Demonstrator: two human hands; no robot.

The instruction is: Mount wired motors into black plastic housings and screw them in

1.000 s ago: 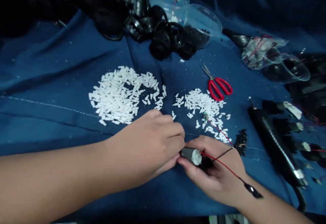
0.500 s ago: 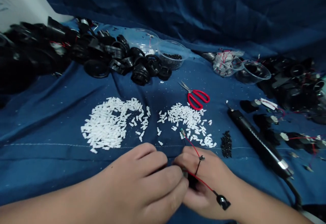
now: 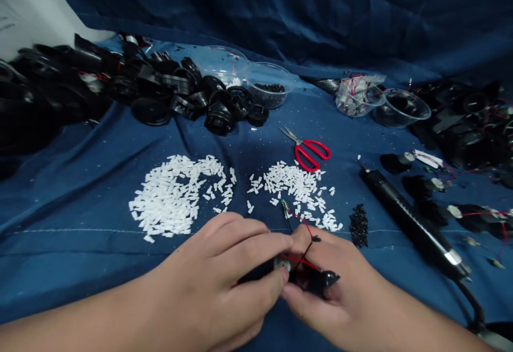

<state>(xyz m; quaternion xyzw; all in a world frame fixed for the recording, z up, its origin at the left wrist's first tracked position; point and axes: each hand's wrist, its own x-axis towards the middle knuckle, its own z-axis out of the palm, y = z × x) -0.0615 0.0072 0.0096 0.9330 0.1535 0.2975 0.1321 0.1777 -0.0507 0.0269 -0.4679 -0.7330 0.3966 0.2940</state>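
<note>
My left hand [image 3: 216, 272] and my right hand [image 3: 336, 277] meet low in the middle of the view. Between them is a small black-bodied motor [image 3: 276, 266] with a pale end, and my left fingers close around it. My right hand grips a black wired part [image 3: 315, 280]. Thin red and black wires [image 3: 300, 224] rise from it past my right knuckles to a small green-tipped piece [image 3: 285, 208] at the edge of a heap of white plastic pieces [image 3: 292, 184]. My fingers hide much of the motor.
A second white heap [image 3: 176, 197] and red-handled scissors [image 3: 310, 151] lie on the blue cloth [image 3: 72, 197]. Farther back are black plastic parts [image 3: 152, 87] and clear bowls [image 3: 268, 85]. To the right lie a black pen-shaped tool [image 3: 412, 218] and small black pieces [image 3: 359, 225].
My hands have moved closer together, and the motor and black wired part now show between them. The view has shifted little since the previous frame, after swinging up from the closer view before it.
</note>
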